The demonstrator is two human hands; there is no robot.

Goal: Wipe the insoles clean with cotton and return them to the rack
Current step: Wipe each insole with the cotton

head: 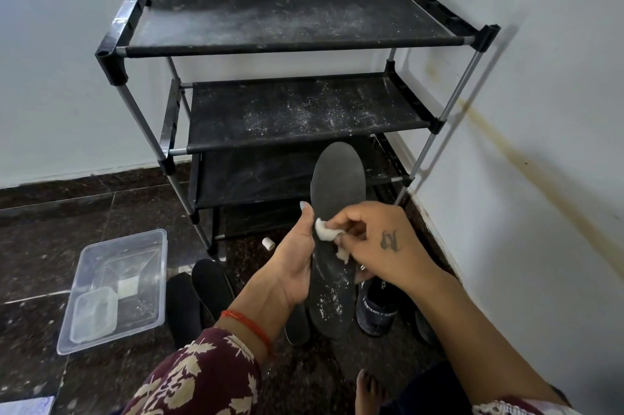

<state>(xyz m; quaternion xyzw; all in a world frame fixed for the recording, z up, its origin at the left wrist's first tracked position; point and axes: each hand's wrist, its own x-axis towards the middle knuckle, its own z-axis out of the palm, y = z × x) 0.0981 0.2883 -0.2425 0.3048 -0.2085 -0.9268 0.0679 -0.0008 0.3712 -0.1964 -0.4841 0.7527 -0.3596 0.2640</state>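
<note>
The left hand (pixel 297 266) grips the dark insole (pixel 337 212) upright before the rack (pixel 297 19); the right hand (pixel 378 245) pinches a cotton wad (pixel 326 229) against it. White specks remain toward the heel, so steady downward strokes seem best, with the left hand's grip kept firm.

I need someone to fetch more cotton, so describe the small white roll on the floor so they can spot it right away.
Start at the black shoe rack in the corner. On the dark floor by its front left leg lies a small white cotton roll, just above the black insoles lying flat. It is the only short white cylinder there, unlike the clear plastic tub further left.
</note>
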